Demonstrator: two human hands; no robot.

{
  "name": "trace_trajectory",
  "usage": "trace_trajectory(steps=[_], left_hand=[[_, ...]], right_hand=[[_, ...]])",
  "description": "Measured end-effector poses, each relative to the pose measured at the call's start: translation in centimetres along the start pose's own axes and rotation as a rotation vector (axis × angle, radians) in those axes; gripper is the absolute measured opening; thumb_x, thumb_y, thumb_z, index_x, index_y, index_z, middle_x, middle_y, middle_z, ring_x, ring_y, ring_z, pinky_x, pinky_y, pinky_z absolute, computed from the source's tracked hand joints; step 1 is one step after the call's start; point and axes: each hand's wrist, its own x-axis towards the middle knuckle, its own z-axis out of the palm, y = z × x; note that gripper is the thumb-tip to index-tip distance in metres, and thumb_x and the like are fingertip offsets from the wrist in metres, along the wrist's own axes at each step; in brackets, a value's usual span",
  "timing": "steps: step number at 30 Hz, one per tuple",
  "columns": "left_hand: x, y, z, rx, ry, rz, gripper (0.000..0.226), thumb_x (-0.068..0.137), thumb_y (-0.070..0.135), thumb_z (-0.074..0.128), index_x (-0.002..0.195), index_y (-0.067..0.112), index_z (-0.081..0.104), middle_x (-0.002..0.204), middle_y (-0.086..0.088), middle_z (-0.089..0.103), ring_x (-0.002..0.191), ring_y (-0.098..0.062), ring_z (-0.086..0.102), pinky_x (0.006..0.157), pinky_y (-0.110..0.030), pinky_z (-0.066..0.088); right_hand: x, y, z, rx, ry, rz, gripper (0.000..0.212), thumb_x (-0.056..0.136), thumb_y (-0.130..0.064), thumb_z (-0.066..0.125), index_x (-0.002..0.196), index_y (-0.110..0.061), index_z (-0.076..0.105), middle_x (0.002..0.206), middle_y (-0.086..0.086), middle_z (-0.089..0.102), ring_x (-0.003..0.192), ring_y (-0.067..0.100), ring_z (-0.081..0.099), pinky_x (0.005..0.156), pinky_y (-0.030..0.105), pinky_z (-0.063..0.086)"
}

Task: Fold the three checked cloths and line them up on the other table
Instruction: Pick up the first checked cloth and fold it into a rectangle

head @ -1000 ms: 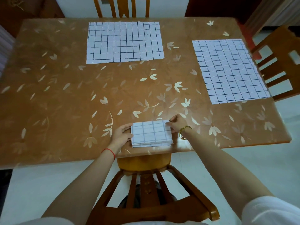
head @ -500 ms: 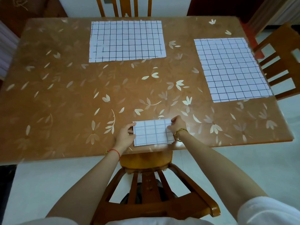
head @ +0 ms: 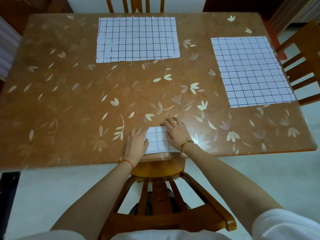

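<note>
A small folded checked cloth (head: pixel 157 141) lies at the near edge of the brown flowered table (head: pixel 69 110). My left hand (head: pixel 136 142) lies flat on its left part, fingers straight. My right hand (head: pixel 174 132) presses flat on its right part and far corner. Two more checked cloths lie spread out flat: one cloth at the far middle (head: pixel 137 38), the other cloth at the right side (head: pixel 249 70). Both are white with a dark grid.
A wooden chair (head: pixel 159 193) stands tucked in front of me, under the near table edge. Another chair (head: pixel 136 4) stands at the far side and a third chair (head: pixel 304 58) at the right. Pale floor shows around the table.
Both hands were pinching the folded cloth's left and right edges; now they lie flat on top of it with fingers straight. The camera has come closer to the table.
</note>
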Motion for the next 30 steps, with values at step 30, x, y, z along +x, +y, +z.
trace_trajectory(steps=[30], left_hand=[[-1.7, -0.4, 0.6, 0.263, -0.158, -0.002, 0.061, 0.103, 0.027, 0.039, 0.157, 0.018, 0.011, 0.165, 0.007, 0.004, 0.152, -0.024, -0.004, 0.12, -0.056, 0.009]], right_hand=[[-1.2, 0.0, -0.7, -0.064, -0.098, -0.045, 0.054, 0.097, -0.031, 0.021, 0.146, -0.018, 0.038, 0.152, 0.001, 0.037, 0.146, 0.025, 0.023, 0.119, 0.048, 0.017]])
